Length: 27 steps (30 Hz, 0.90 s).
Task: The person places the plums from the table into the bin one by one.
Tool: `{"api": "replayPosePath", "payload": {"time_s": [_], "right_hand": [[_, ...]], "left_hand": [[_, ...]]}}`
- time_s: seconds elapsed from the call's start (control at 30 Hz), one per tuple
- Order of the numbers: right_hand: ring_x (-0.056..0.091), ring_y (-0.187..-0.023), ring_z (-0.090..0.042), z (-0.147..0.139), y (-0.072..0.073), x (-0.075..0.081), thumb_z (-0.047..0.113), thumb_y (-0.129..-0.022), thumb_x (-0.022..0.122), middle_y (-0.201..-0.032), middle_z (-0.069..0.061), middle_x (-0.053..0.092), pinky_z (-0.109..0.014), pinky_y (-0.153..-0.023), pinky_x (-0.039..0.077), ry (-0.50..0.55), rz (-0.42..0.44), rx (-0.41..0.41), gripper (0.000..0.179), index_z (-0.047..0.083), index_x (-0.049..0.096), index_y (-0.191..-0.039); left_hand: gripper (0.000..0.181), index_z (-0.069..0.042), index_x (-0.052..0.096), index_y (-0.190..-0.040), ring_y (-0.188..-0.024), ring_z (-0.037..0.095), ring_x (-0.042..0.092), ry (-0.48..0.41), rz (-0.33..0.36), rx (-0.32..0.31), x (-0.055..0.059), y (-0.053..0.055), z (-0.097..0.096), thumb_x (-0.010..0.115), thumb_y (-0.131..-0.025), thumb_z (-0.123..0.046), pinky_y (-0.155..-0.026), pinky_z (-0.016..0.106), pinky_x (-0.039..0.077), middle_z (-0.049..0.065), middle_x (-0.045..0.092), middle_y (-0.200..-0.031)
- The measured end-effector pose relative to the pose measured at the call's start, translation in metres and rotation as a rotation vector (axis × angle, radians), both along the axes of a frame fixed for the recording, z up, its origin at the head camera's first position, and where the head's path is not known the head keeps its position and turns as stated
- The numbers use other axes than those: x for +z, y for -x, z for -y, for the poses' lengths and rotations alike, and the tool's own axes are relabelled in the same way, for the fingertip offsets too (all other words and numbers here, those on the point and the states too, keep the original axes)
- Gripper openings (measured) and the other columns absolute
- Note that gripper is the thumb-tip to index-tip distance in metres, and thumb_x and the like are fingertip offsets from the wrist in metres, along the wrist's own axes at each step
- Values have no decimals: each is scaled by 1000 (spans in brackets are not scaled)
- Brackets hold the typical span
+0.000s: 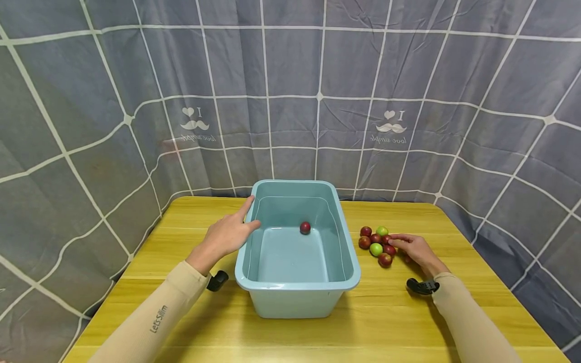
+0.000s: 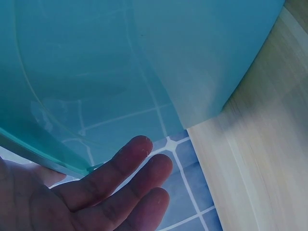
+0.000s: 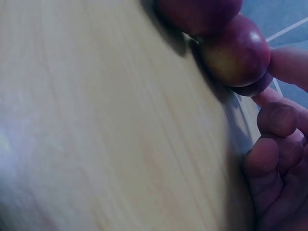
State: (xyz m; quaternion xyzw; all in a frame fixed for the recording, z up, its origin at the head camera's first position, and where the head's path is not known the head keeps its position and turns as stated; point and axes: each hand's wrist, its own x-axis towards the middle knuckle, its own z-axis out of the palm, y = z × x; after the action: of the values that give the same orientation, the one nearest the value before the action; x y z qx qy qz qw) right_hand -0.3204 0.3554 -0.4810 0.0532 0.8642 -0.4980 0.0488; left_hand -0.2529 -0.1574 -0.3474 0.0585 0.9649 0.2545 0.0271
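A light blue plastic tub (image 1: pixel 297 286) stands on the wooden table with one dark red plum (image 1: pixel 305 228) on its floor. My left hand (image 1: pixel 229 233) rests on the tub's left rim, index finger along it and thumb over it. In the left wrist view, the other fingers (image 2: pixel 130 178) extend loosely beside the outer wall. To the right of the tub, several red plums and two green ones (image 1: pixel 375 249) lie in a cluster. My right hand (image 1: pixel 415 248) pinches a red plum (image 1: pixel 387 240) at the cluster's right side, its other fingers curled.
A grey curtain (image 1: pixel 290 121) with white grid lines hangs behind the table and along both sides. The wooden tabletop (image 1: pixel 390 322) extends around the tub. A black wrist device (image 1: pixel 423 287) is on the right wrist, and another (image 1: pixel 218 281) is on the left.
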Motion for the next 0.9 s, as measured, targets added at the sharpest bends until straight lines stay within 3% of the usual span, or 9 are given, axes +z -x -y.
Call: {"api": "replayPosePath", "payload": {"time_s": [0.37,0.57,0.73,0.9], "right_hand": [[49,-69,-13,0,0,-3,50,-91,70,-96,2,60,-25,-61,47,-38,-11,-7,65,1,63,-134],[49,-69,-15,-1,-1,-3,52,-90,70,-96,-2,57,-26,-61,47,-49,-16,-14,67,1,63,-133],[49,-68,-15,-1,-3,1,53,-90,70,-89,-1,54,-26,-61,47,-37,-9,-22,69,1,61,-135],[47,-64,-14,-1,-6,6,51,-90,71,-70,4,48,-26,-58,43,17,7,-27,70,1,59,-137]], "left_hand": [[77,-36,4,-163,-83,26,63,-5,4,5,0,-1,1,40,-98,-55,-58,37,44,17,63,-134],[77,-37,4,-163,-79,25,61,0,7,9,0,0,0,40,-98,-55,-57,37,43,14,68,-116],[77,-38,4,-163,-76,25,60,5,7,9,0,0,0,41,-98,-55,-57,38,43,11,68,-108],[77,-38,4,-163,-74,25,60,8,6,11,1,0,0,41,-97,-56,-57,38,43,11,68,-109]]}}
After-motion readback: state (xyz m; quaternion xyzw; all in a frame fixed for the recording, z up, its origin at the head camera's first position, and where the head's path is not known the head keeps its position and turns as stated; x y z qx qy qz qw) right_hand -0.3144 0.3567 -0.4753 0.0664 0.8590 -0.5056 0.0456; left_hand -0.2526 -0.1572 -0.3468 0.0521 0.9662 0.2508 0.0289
